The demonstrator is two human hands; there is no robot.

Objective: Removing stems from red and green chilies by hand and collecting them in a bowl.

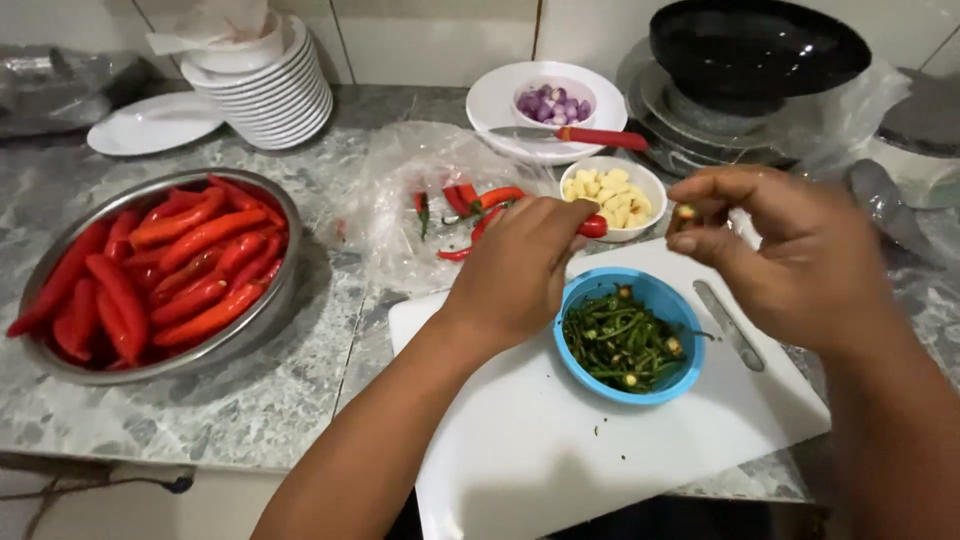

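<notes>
My left hand (520, 265) hangs over the white cutting board (560, 450), gripping a small red chili (592, 227) whose tip sticks out to the right. My right hand (790, 255) is raised at the right, its fingertips pinching a small green chili stem (685, 212). Below and between the hands sits a blue bowl (672, 302) filled with green chili stems. More small red chilies (470, 200) lie on a clear plastic bag (400, 190) behind my left hand.
A steel bowl (285, 270) of long red chilies sits at left. A white bowl of garlic cloves (612, 190), a plate with shallots (556, 103) and a red-handled knife (590, 136) stand behind. Stacked white plates (275, 90) and dark pans (755, 50) line the back.
</notes>
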